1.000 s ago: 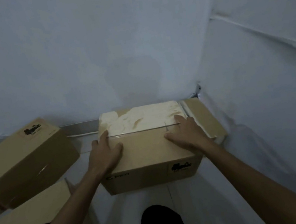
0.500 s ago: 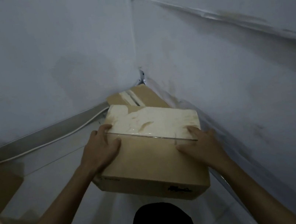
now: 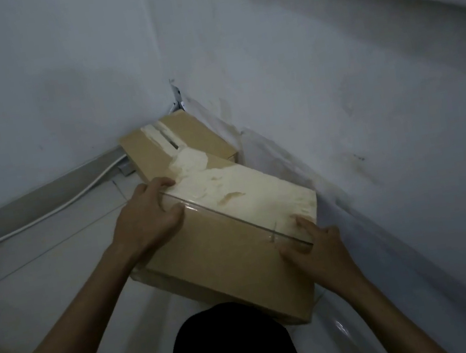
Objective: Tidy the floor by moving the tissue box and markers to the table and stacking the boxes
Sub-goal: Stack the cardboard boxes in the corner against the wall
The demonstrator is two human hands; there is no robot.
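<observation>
A taped cardboard box (image 3: 229, 238) with a torn, pale top is held up off the floor, tilted, near the room's corner. My left hand (image 3: 149, 217) grips its left top edge and my right hand (image 3: 317, 251) grips its right top edge. Behind it, a second cardboard box (image 3: 159, 145) with a slit in its top lies on the floor, pushed into the corner. The held box overlaps the near part of that second box. No tissue box, markers or table are in view.
Two white walls meet at the corner (image 3: 176, 93). A white cable (image 3: 48, 213) runs along the grey skirting on the left. A dark knee (image 3: 232, 350) shows at the bottom. Pale tiled floor (image 3: 44, 282) lies on the left.
Both hands have lifted the box and carried it right toward the corner, above the second box. The view turned right, so the boxes at the left are out of sight.
</observation>
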